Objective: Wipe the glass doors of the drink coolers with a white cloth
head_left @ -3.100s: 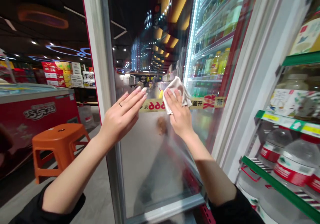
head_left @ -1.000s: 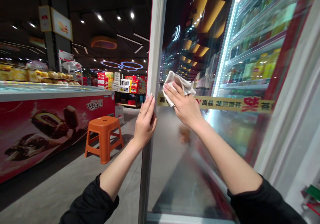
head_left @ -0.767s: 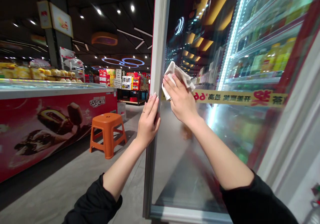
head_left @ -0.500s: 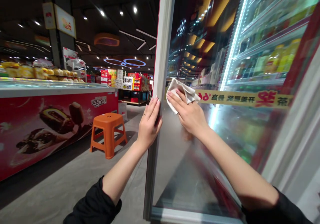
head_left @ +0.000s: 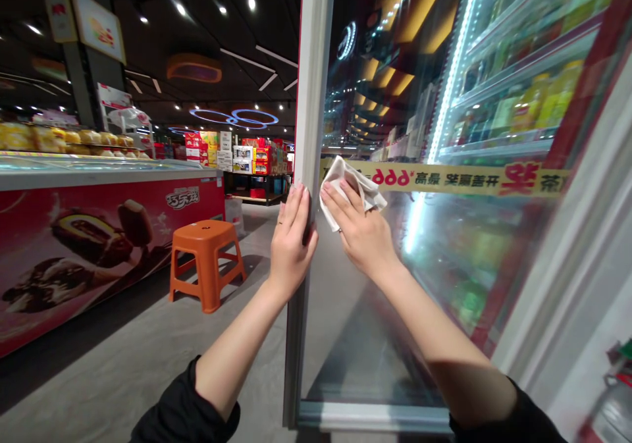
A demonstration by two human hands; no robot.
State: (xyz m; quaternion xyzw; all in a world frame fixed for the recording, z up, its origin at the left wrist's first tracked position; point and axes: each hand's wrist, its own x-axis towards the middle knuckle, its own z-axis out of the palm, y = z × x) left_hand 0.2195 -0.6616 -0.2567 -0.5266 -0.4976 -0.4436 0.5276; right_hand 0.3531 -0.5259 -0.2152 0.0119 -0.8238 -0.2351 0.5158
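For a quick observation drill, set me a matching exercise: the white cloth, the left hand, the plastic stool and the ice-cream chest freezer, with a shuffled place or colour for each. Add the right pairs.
Things
1. white cloth
2. left hand
3. plastic stool
4. ice-cream chest freezer

Places and colours
A. orange all over
B. on the glass door's frame
C. red-fronted
D. under the fingers of the right hand

Right pairs: 1-D, 2-B, 3-A, 4-C

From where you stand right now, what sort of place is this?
Most likely a supermarket or grocery shop: there's a red freezer with ice cream pictured on it, stacked boxes, and rows of bottles showing in the glass door.
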